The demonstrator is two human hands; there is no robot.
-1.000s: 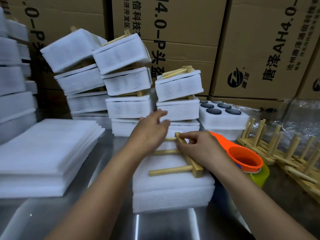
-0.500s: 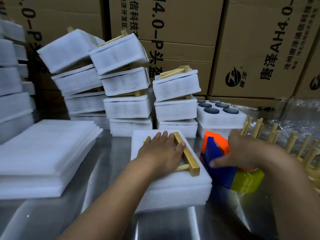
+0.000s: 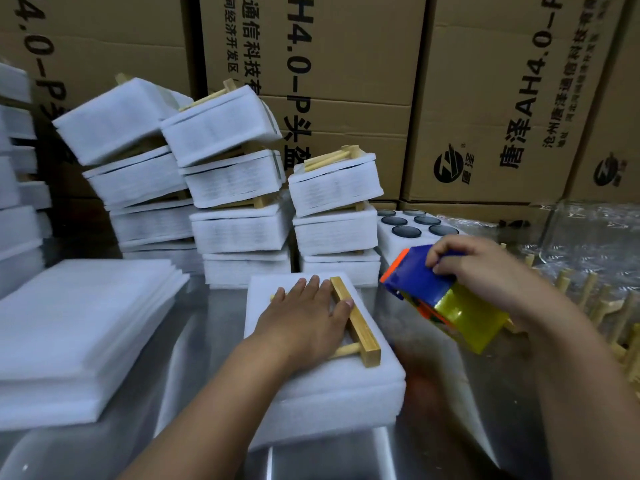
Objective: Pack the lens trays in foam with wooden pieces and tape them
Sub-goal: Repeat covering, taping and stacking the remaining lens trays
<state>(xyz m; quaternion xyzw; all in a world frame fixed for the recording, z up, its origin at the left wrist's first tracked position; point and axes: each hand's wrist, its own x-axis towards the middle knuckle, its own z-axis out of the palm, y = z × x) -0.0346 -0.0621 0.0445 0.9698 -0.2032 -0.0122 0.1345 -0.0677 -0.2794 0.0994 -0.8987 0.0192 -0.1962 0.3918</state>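
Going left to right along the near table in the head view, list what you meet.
Stack of loose foam sheets → left hand pressing flat on the foam pack → wooden piece on that pack → tape dispenser gripped by the right hand → pile of wooden pieces.

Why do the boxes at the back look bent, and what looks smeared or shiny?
Head view: the wide-angle lens bows the cardboard boxes; the tape dispenser is smeared by blur, while the foam package in front is sharp; light is dim, with pale glare streaks on the metal table.
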